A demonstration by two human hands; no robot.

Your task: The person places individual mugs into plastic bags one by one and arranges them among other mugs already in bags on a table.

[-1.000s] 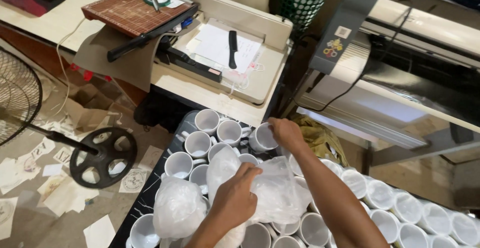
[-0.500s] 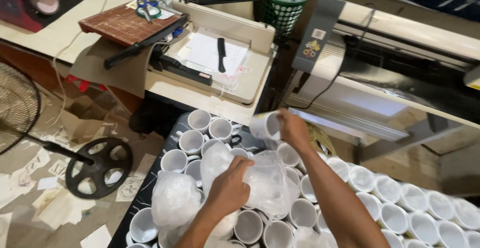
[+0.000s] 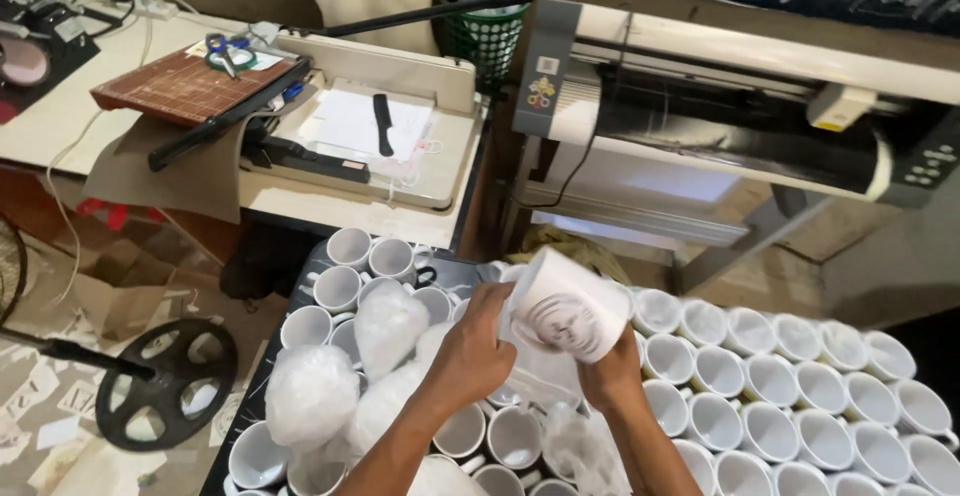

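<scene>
White mug (image 3: 566, 306) (printed design blurred) between left hand (image 3: 472, 353) and right hand (image 3: 610, 374).

Head view, steeply down, close above mugs (image 3: 770, 381)

A dark desk (image 3: 318, 256) carries rows of white mugs (image 3: 770, 376), open mouths up, spreading right of the right hand (image 3: 608, 374). Left of the left hand (image 3: 470, 351), bagged mugs (image 3: 310, 396) lie among more upright mugs.
</scene>
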